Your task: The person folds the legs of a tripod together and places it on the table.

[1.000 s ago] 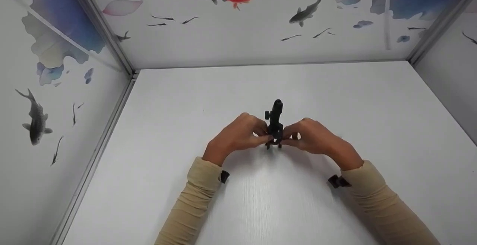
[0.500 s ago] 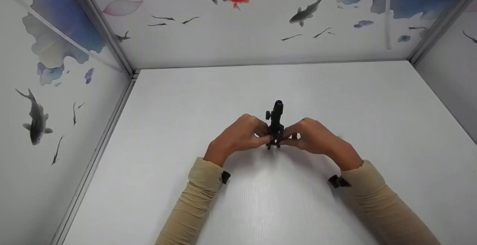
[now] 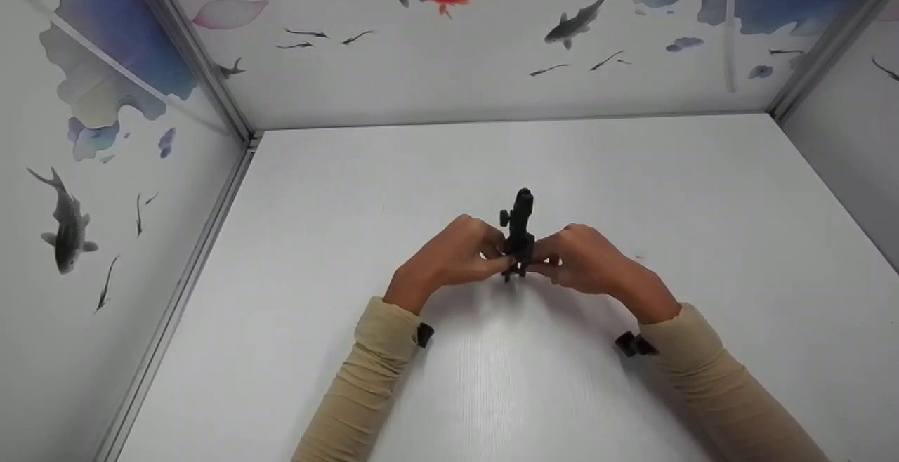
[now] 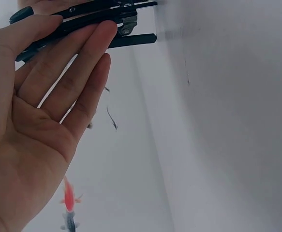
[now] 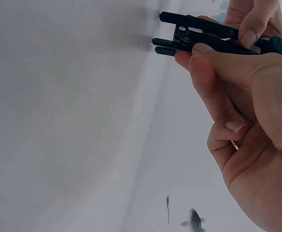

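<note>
A small black tripod [image 3: 521,218] stands upright between my two hands, a round knob on its left side and its legs pointing down at the table. My left hand [image 3: 449,255] pinches its lower part from the left between thumb and fingers. From the right, my right hand [image 3: 593,262] pinches a leg with thumb and index finger. In the left wrist view, the tripod's leg [image 4: 138,41] extends past the fingertips beside a metal hinge. The right wrist view shows the tripod's legs [image 5: 199,24] nearly side by side, their tips close to the white surface.
The white table [image 3: 449,167] is bounded by a back wall [image 3: 456,90] and side walls printed with fish and leaves. Metal frame posts [image 3: 211,62] stand at the corners. Black wrist cameras [image 3: 425,334] sit at both beige cuffs.
The tripod's leg tips have drawn slightly closer together. My right hand has shifted a little to the left; the left hand stays nearly still.
</note>
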{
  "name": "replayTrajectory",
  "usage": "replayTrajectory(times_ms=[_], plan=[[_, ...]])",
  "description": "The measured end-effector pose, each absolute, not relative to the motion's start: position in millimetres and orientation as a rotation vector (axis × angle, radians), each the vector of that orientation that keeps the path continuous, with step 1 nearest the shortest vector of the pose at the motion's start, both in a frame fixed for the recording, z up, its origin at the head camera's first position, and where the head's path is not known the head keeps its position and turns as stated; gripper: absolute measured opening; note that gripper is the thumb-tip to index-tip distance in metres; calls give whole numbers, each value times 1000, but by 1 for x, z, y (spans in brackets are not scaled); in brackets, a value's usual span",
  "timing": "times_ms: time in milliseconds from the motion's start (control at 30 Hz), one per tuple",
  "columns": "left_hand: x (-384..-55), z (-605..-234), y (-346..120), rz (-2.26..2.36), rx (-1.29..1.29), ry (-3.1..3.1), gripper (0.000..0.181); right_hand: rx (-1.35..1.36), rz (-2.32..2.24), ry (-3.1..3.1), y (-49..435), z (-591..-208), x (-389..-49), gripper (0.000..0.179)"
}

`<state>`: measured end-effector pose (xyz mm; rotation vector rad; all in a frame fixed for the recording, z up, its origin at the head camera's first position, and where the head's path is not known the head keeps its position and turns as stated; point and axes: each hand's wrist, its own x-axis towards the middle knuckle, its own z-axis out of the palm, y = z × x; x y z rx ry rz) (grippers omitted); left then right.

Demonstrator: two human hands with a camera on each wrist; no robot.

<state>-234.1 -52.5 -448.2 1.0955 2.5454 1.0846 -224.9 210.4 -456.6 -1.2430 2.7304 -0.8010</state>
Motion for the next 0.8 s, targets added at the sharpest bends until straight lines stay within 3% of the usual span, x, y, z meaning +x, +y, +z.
replayTrajectory(times_ms=[800], plan=[[-239,-447,-61,1149,1114,2549,19,-1279,-804,2764,200,-458,-220,11]])
